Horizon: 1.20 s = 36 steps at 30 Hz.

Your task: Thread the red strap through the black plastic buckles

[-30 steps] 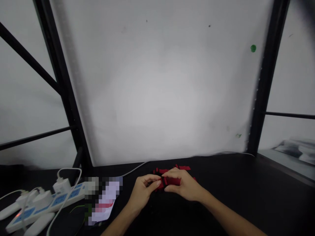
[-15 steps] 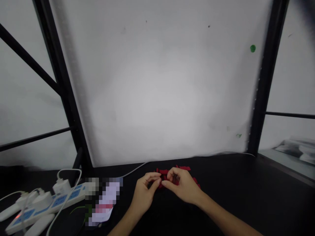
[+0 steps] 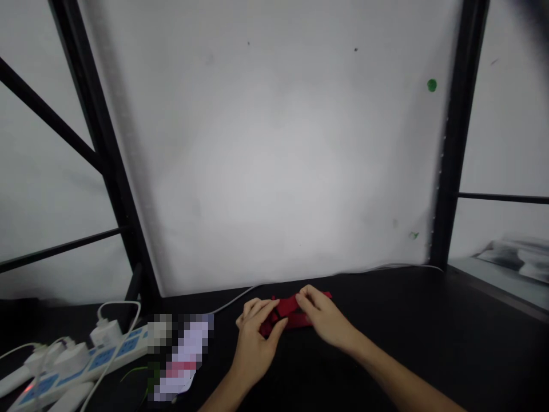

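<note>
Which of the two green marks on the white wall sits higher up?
The round green dot near the black post at upper right; the other green mark is a faint smudge low down, just above the table.

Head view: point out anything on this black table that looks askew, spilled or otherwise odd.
Nothing looks damaged or spilled. The red pieces lie in a loose, uneven heap between the left hand and right hand, both touching it. The power strip sits at a slant, its white cables tangled over it.

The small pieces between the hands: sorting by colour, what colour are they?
Red, seen in the head view.
</note>
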Each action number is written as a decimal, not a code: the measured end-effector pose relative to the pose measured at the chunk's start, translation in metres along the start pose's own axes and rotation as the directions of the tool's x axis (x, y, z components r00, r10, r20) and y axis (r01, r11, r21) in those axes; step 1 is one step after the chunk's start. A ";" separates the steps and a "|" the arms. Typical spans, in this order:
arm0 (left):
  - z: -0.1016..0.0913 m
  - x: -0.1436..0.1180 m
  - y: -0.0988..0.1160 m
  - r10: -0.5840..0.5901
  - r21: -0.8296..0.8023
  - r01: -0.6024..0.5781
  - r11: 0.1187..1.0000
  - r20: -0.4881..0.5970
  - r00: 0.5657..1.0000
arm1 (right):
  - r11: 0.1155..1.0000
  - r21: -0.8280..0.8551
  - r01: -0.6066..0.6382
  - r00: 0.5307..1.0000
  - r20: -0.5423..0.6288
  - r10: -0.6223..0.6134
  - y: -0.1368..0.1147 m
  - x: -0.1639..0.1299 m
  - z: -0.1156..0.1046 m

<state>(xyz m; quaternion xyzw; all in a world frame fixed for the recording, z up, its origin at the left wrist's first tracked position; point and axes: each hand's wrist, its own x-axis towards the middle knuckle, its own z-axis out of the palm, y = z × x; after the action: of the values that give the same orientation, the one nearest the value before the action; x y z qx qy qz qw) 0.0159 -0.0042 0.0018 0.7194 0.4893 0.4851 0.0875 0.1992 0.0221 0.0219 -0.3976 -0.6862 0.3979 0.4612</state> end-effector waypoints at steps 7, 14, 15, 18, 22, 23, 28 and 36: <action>-0.008 0.002 -0.010 -0.008 -0.486 0.111 0.867 0.210 0.978 | 0.955 0.241 -0.173 0.942 0.323 0.089 0.000 0.005 -0.030; -0.016 0.003 -0.004 0.072 -0.548 0.187 0.815 0.416 0.906 | 0.962 0.222 -0.157 0.905 0.422 0.050 -0.001 0.000 -0.024; -0.016 0.003 -0.003 0.087 -0.560 0.200 0.804 0.444 0.892 | 0.962 0.237 -0.134 0.923 0.383 0.034 -0.001 -0.001 -0.021; -0.012 0.001 -0.002 0.068 -0.619 0.259 0.742 0.453 0.889 | 0.967 0.252 -0.036 0.970 0.241 -0.027 0.000 -0.002 -0.011; -0.007 -0.002 0.001 0.032 -0.716 0.329 0.615 0.440 0.897 | 0.976 0.197 0.090 0.981 0.153 -0.122 -0.001 -0.006 -0.002; -0.006 -0.003 0.002 0.032 -0.736 0.343 0.584 0.443 0.896 | 0.977 0.181 0.113 0.978 0.152 -0.141 -0.002 -0.007 -0.001; -0.005 -0.004 0.004 -0.025 -0.768 0.382 0.514 0.432 0.901 | 0.974 0.130 0.186 0.965 0.164 -0.206 -0.008 -0.010 -0.004; -0.002 -0.004 0.001 -0.114 -0.746 0.398 0.534 0.403 0.908 | 0.959 -0.018 0.282 0.947 0.165 -0.276 -0.007 -0.011 -0.005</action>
<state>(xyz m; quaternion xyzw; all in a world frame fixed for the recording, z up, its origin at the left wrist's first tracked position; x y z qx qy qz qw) 0.0151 -0.0088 0.0005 0.5825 0.2922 0.5185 0.5536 0.2057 0.0108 0.0262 -0.2726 -0.7785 0.3452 0.4476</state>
